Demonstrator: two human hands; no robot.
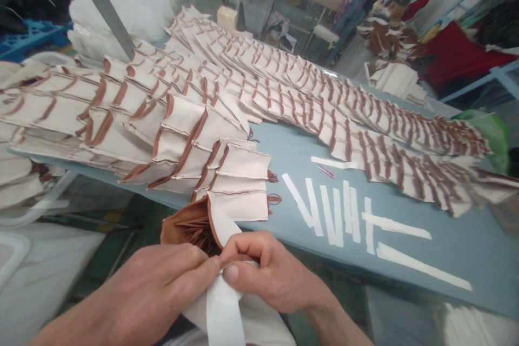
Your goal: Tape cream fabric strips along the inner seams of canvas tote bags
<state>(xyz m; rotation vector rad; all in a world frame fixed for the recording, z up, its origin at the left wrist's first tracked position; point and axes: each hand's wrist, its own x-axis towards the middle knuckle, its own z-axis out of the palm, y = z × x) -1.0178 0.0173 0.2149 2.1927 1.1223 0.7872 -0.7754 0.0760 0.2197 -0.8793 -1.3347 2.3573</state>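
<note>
Close in front of me, a cream sewn piece with a brown inner side (184,223) is held between both hands. My left hand (150,284) is closed, its fingertips pressed on the piece's edge. My right hand (271,273) pinches the same edge between thumb and bent forefinger. From under the fingertips a white strip (224,311) runs down along the piece. Dark brown folds or fringe show inside its opening. The exact spot where the fingertips meet is partly covered by them.
Rows of overlapping cream pieces with brown edges (243,167) lie across the blue-grey table (284,143). Several loose white strips (330,216) and a small pink-handled tool (326,172) rest at the front right. A grey post (103,8) stands at the back left.
</note>
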